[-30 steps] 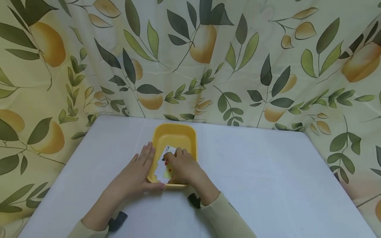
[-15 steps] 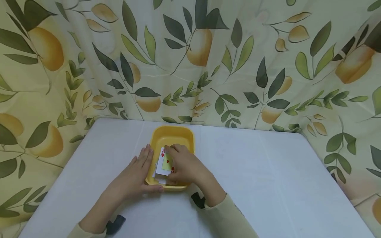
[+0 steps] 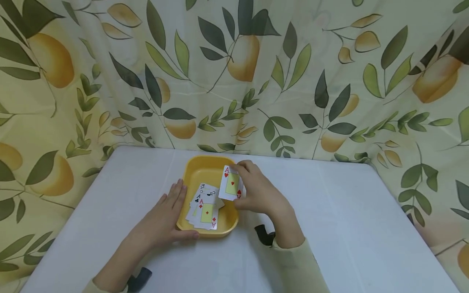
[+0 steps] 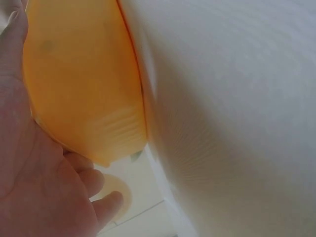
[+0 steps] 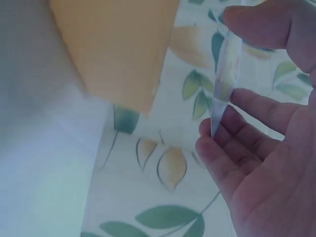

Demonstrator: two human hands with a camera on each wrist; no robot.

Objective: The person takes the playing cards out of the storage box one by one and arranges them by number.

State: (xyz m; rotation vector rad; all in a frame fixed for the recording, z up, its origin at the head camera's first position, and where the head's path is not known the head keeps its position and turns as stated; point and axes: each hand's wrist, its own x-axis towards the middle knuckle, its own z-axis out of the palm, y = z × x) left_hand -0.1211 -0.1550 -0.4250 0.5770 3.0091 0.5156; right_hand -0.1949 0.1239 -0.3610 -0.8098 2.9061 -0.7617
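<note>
An ace of hearts playing card [image 3: 230,184] is held by my right hand [image 3: 261,191] over the right rim of the yellow tray [image 3: 209,162]. In the right wrist view the card [image 5: 226,74] shows nearly edge-on between thumb and fingers. Loose playing cards [image 3: 205,209] lie face up in the near left part of the tray, an ace of diamonds on top and a three, a two and a black ace partly covered. My left hand [image 3: 161,219] rests against the tray's left side with straight fingers, its thumb along the near edge; the left wrist view shows the palm beside the tray wall [image 4: 84,74].
The tray stands on a white-covered table [image 3: 322,219], left of its middle and close to the far edge. Behind the table hangs a curtain [image 3: 286,81] printed with fruit and leaves. A black band [image 3: 264,235] is at the right wrist.
My right hand has lifted the ace of hearts from the pile and moved right to the tray's rim, uncovering the ace of diamonds. The left hand stays at the tray's side.
</note>
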